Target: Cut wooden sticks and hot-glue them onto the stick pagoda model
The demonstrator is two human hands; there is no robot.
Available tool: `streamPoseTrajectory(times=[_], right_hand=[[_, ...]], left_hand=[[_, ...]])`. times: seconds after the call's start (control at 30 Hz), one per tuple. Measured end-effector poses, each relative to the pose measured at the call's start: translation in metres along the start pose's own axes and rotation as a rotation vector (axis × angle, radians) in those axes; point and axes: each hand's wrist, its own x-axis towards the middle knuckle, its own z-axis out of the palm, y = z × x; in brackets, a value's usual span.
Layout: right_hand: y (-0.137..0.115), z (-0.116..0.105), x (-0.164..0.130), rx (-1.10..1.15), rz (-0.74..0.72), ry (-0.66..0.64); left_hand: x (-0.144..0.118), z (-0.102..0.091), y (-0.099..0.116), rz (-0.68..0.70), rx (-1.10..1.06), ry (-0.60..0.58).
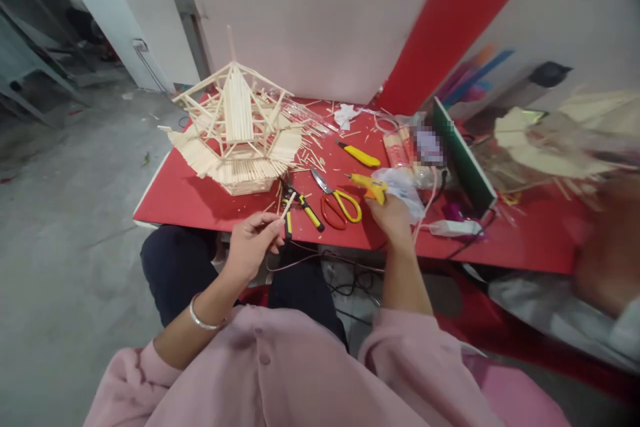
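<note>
Between the thumb and fingers of my left hand is a short thin wooden stick, tilted upward in front of the table's edge. My right hand grips a yellow glue gun, its nozzle pointing left over the red tabletop. A wooden stick model of a tiered pavilion stands at the left of the table, its upper roof frame partly bare. Close by my left hand lie black-and-yellow pliers. Scissors with red and yellow handles rest between my hands.
A yellow utility knife lies beyond the scissors, with loose sticks scattered near the model. A green board stands upright at the right. Another person's blurred arm is at the far right. Cords hang below the table.
</note>
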Motion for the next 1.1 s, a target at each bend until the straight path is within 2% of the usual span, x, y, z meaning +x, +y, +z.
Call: streamPoseTrajectory(times=[0.1,0.17,0.27,0.3,0.37,0.43,0.5,0.57,0.67,0.73,0.8,0.9,1.0,1.1], right_hand=[[-0.005,0.011,0.011,-0.024,-0.014,0.03],[-0.014,0.009,0.008,-0.035,-0.046,0.112],[-0.038,0.007,-0.015,0.042,-0.247,0.195],[-0.049,0.008,-0.027,0.089,-0.34,0.144],[-0.072,0.017,-0.057,0.109,-0.448,-0.055],[-0.095,0.028,-0.085,-0.027,-0.482,-0.147],[-0.112,0.038,-0.104,-0.126,-0.457,-0.204],[-0.119,0.041,-0.109,-0.177,-0.417,-0.254],[-0.116,0.037,-0.095,-0.163,-0.392,-0.322],[-0.108,0.033,-0.077,-0.041,-0.358,-0.359],[-0.1,0.03,-0.059,0.208,-0.282,-0.429],[-0.088,0.027,-0.044,0.53,-0.187,-0.545],[-0.075,0.018,-0.049,0.668,-0.168,-0.58],[-0.064,0.007,-0.072,1.008,-0.154,-0.647]], left_hand=[[-0.002,0.002,-0.012,0.087,0.056,0.05],[-0.004,-0.001,-0.018,0.126,0.083,0.104],[-0.004,-0.008,-0.026,0.146,0.132,0.162],[-0.004,-0.01,-0.028,0.157,0.151,0.174],[-0.003,-0.012,-0.032,0.178,0.198,0.189],[-0.002,-0.014,-0.035,0.19,0.241,0.198],[-0.002,-0.016,-0.035,0.183,0.266,0.209],[-0.002,-0.019,-0.034,0.176,0.277,0.224],[-0.002,-0.023,-0.031,0.176,0.274,0.245],[-0.001,-0.025,-0.03,0.171,0.251,0.241],[0.0,-0.026,-0.029,0.144,0.194,0.222],[0.003,-0.027,-0.03,0.032,0.046,0.158],[0.005,-0.027,-0.031,-0.087,-0.074,0.076],[0.006,-0.024,-0.03,-0.091,-0.1,0.063]])
